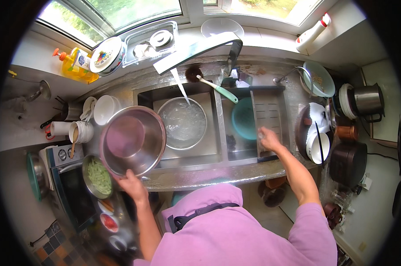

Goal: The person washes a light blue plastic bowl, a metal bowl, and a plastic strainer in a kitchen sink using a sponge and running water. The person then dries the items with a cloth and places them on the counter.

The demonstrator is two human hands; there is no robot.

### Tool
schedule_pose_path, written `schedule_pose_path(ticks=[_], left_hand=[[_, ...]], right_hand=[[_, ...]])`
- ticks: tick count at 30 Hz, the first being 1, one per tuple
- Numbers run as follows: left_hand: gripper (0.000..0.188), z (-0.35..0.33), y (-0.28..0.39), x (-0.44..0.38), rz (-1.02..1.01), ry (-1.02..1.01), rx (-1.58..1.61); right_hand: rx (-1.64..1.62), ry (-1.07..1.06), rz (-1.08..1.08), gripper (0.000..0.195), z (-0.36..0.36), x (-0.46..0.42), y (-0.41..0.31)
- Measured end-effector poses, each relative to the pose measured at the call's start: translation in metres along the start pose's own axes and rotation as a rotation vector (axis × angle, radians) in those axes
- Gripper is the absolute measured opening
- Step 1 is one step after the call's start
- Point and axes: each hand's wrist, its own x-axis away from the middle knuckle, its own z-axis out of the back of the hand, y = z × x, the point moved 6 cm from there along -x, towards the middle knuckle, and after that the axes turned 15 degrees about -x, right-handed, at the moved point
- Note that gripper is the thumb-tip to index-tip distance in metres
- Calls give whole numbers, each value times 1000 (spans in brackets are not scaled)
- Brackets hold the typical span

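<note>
My left hand [133, 187] grips the near rim of a large stainless steel bowl [150, 146], tilted so that its inside shows, over the counter and the sink's left edge. Inside the left sink basin [190, 159], a round metal bowl [174, 133] brims with water. A stream from the faucet [200, 50] falls into it. My right hand [270, 139] is over the right basin, at the left edge of a slotted metal drain tray [270, 113]. Its fingers are curled near a small pale spot that I cannot identify. A teal basin [245, 119] sits partly under the tray.
A green-handled brush [220, 89] lies across the sink divider. Cut green vegetables [99, 176] fill a bowl left of me, beside a toaster oven [74, 186]. White bowls [105, 108] stand behind the large bowl. At right are a white bowl [317, 148] with dark chopsticks and a glass bowl [318, 78].
</note>
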Motion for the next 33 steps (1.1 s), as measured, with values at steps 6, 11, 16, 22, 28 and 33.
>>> schedule_pose_path(ticks=[6, 11, 16, 22, 28, 33], left_hand=[[34, 5, -47, 13, 295, -126, 139], [35, -3, -37, 17, 310, -172, 155], [35, -10, -32, 18, 343, -221, 127], [29, -9, -50, 23, 429, -188, 173], [28, -14, -66, 30, 501, -205, 168], [29, -8, -51, 31, 475, -238, 160]], right_hand=[[230, -600, -251, 34, 26, 5, -31], [79, 377, 263, 37, 97, -78, -45], [106, 249, 171, 36, 47, -110, -17], [39, -391, -128, 27, 0, 7, 11], [557, -466, 39, 22, 7, 23, -4], [918, -288, -45, 18, 22, 25, 38]])
